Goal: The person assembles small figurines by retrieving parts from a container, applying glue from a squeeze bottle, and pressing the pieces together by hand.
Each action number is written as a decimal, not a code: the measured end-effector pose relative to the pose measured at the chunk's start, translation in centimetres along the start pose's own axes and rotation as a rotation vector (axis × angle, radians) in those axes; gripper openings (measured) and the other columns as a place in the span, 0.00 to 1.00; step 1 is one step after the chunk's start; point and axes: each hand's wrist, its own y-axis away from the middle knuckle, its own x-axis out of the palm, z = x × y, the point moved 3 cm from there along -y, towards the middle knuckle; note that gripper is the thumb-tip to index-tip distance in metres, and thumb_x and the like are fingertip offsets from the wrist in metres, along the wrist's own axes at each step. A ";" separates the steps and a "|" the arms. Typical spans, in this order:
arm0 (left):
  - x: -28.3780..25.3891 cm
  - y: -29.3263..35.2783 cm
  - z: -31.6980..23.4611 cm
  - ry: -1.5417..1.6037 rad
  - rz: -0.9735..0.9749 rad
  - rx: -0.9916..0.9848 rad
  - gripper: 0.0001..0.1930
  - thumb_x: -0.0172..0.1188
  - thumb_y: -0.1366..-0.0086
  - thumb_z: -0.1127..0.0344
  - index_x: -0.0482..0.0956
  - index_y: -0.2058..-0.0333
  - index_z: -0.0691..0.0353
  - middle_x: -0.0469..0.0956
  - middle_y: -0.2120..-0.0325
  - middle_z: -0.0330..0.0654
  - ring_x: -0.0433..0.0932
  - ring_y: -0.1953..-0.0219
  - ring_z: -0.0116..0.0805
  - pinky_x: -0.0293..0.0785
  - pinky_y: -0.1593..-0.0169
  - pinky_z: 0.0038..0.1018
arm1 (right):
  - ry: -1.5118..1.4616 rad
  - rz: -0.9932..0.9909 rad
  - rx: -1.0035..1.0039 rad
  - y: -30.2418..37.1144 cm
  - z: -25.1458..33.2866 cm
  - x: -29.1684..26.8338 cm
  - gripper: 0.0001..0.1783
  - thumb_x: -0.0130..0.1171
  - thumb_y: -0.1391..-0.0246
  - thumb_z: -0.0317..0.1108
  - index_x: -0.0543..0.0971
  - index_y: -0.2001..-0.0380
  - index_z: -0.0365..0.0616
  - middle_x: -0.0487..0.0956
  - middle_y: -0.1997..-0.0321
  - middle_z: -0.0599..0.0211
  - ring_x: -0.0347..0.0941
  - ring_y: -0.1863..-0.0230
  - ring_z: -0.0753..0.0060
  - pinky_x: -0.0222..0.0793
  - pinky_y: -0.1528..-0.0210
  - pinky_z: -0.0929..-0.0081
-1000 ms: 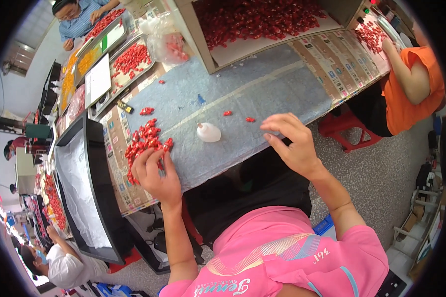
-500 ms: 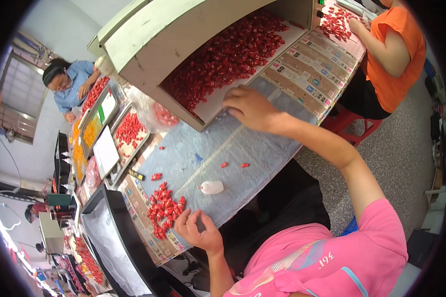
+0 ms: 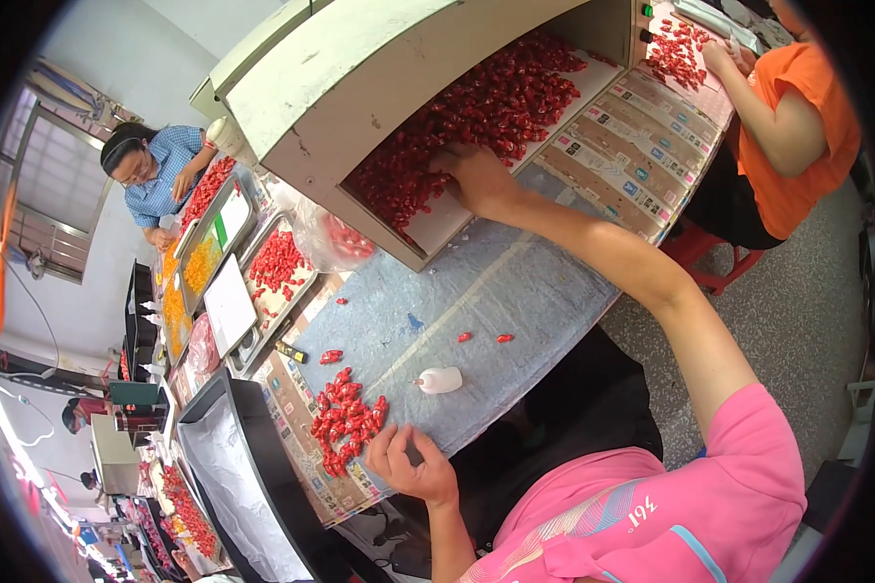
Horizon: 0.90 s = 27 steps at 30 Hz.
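My right hand [image 3: 478, 180] reaches inside a beige box-shaped housing [image 3: 292, 136] with an open front. Its fingertips are at the near edge of a big heap of small glossy red pieces [image 3: 501, 97], and the red mass partly hides them. My left hand [image 3: 413, 468] rests at the near edge of the table, fingers loosely bent and thumb apart, nothing visible in it. Just beyond its fingers lies a smaller pile of red pieces [image 3: 348, 420]. A white squeeze bottle [image 3: 439, 380] with a thin tip lies on the blue-grey mat [image 3: 399, 321].
Two loose red pieces [image 3: 504, 339] lie on the mat. Trays of red pieces [image 3: 280, 267] and yellow pieces [image 3: 201, 264] stand at the left, beside a lined black tray [image 3: 233, 476]. A co-worker in orange [image 3: 797, 126] sits at right, another in blue checks [image 3: 160, 175] at far left.
My right hand has moved from the housing's front edge inward to the red heap. My left hand stays beside the small pile. The whole view has shifted slightly.
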 end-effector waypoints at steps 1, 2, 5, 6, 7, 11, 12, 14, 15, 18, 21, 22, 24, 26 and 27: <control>0.0 0.0 0.0 0.003 -0.002 -0.005 0.09 0.61 0.52 0.80 0.76 0.70 0.64 0.73 0.65 0.44 0.69 0.59 0.44 0.64 0.52 0.38 | 0.003 0.003 -0.004 0.5 0.3 -0.6 0.15 0.58 0.57 0.26 0.76 0.61 0.46 0.73 0.53 0.62 0.70 0.52 0.58 0.67 0.52 0.62; 0.0 0.0 -0.1 0.014 -0.005 -0.001 0.09 0.60 0.52 0.80 0.76 0.70 0.64 0.73 0.65 0.44 0.69 0.59 0.44 0.64 0.52 0.38 | -0.195 -0.025 0.024 1.1 0.7 -1.7 0.14 0.57 0.59 0.23 0.75 0.64 0.44 0.73 0.56 0.60 0.72 0.56 0.57 0.68 0.54 0.62; -0.4 0.1 0.1 0.045 -0.016 -0.015 0.09 0.60 0.51 0.80 0.76 0.70 0.63 0.73 0.65 0.44 0.69 0.59 0.43 0.64 0.52 0.38 | -0.444 -0.038 0.027 3.4 3.0 -4.9 0.12 0.56 0.59 0.20 0.73 0.68 0.41 0.73 0.62 0.58 0.74 0.62 0.58 0.70 0.60 0.66; -0.5 0.1 0.1 0.067 -0.017 -0.024 0.09 0.60 0.51 0.80 0.76 0.70 0.63 0.73 0.65 0.44 0.69 0.59 0.43 0.64 0.52 0.38 | -0.493 -0.032 0.012 4.5 4.0 -6.2 0.10 0.57 0.58 0.20 0.72 0.69 0.40 0.73 0.64 0.58 0.74 0.65 0.59 0.71 0.63 0.68; -0.7 0.2 0.1 0.065 -0.020 -0.030 0.09 0.60 0.51 0.80 0.76 0.70 0.63 0.73 0.65 0.44 0.69 0.59 0.43 0.64 0.52 0.38 | -0.486 -0.008 0.013 5.9 5.3 -7.3 0.10 0.58 0.58 0.21 0.72 0.69 0.40 0.73 0.67 0.59 0.74 0.66 0.62 0.70 0.63 0.69; -1.8 0.5 -2.1 0.214 0.052 -0.041 0.07 0.60 0.47 0.79 0.75 0.68 0.66 0.72 0.62 0.47 0.70 0.58 0.42 0.66 0.52 0.34 | -0.637 0.167 -0.037 12.6 10.8 -10.5 0.10 0.60 0.57 0.22 0.72 0.69 0.41 0.74 0.70 0.65 0.74 0.67 0.68 0.70 0.65 0.73; -1.9 0.6 -3.1 0.328 0.106 -0.072 0.07 0.60 0.47 0.78 0.75 0.67 0.65 0.72 0.61 0.47 0.70 0.58 0.42 0.66 0.52 0.34 | -0.706 0.240 -0.035 14.2 12.2 -10.8 0.11 0.61 0.57 0.22 0.72 0.68 0.41 0.74 0.70 0.66 0.75 0.68 0.71 0.71 0.66 0.75; -1.7 0.4 -5.3 0.369 0.145 -0.028 0.09 0.63 0.49 0.77 0.76 0.67 0.65 0.73 0.61 0.47 0.71 0.59 0.41 0.68 0.54 0.33 | -0.888 0.369 0.137 17.2 13.9 -10.9 0.13 0.63 0.55 0.26 0.72 0.66 0.41 0.75 0.69 0.67 0.75 0.68 0.76 0.72 0.67 0.79; -1.5 0.3 -6.4 0.406 0.222 0.048 0.11 0.65 0.50 0.77 0.76 0.67 0.65 0.74 0.62 0.47 0.72 0.61 0.41 0.70 0.56 0.32 | -0.982 0.427 0.223 18.2 14.3 -10.6 0.13 0.64 0.54 0.27 0.72 0.65 0.41 0.76 0.69 0.68 0.75 0.68 0.78 0.72 0.67 0.80; -0.4 0.2 -7.4 0.546 0.277 0.138 0.14 0.68 0.54 0.77 0.77 0.66 0.64 0.77 0.66 0.47 0.76 0.67 0.39 0.73 0.62 0.29 | -1.156 0.498 0.393 20.3 14.9 -9.5 0.15 0.65 0.54 0.29 0.72 0.64 0.40 0.77 0.69 0.67 0.74 0.69 0.81 0.72 0.66 0.81; -0.3 0.2 -7.0 0.614 0.342 0.074 0.13 0.66 0.52 0.78 0.78 0.65 0.65 0.78 0.68 0.47 0.78 0.70 0.40 0.73 0.67 0.25 | -1.190 0.515 0.480 20.6 15.1 -9.5 0.15 0.67 0.54 0.31 0.72 0.65 0.39 0.77 0.70 0.68 0.74 0.69 0.82 0.72 0.66 0.81; -0.6 0.2 -6.9 0.613 0.343 0.071 0.13 0.66 0.52 0.78 0.78 0.65 0.65 0.78 0.68 0.47 0.78 0.70 0.40 0.73 0.67 0.25 | -1.157 0.555 0.440 20.4 15.1 -9.6 0.15 0.67 0.54 0.32 0.73 0.66 0.39 0.77 0.70 0.68 0.73 0.69 0.82 0.72 0.66 0.81; -0.9 0.3 -6.5 0.623 0.437 -0.004 0.09 0.63 0.47 0.77 0.78 0.65 0.66 0.78 0.68 0.47 0.78 0.69 0.37 0.73 0.67 0.24 | -1.127 0.602 0.397 19.9 15.0 -9.4 0.15 0.67 0.54 0.33 0.73 0.67 0.39 0.77 0.70 0.68 0.73 0.69 0.82 0.71 0.66 0.80; -1.0 0.9 -5.7 0.715 0.480 -0.208 0.09 0.61 0.44 0.76 0.78 0.63 0.66 0.78 0.68 0.47 0.78 0.69 0.36 0.74 0.65 0.24 | -1.034 0.520 0.304 19.0 14.6 -8.8 0.14 0.69 0.56 0.32 0.76 0.68 0.40 0.76 0.71 0.72 0.72 0.70 0.84 0.69 0.68 0.82; -1.0 1.4 -5.2 0.809 0.518 -0.409 0.09 0.59 0.41 0.75 0.77 0.61 0.67 0.78 0.68 0.47 0.78 0.69 0.34 0.74 0.63 0.24 | -0.947 0.398 0.301 18.5 14.1 -8.2 0.16 0.69 0.58 0.34 0.76 0.67 0.40 0.76 0.70 0.71 0.71 0.71 0.81 0.68 0.68 0.81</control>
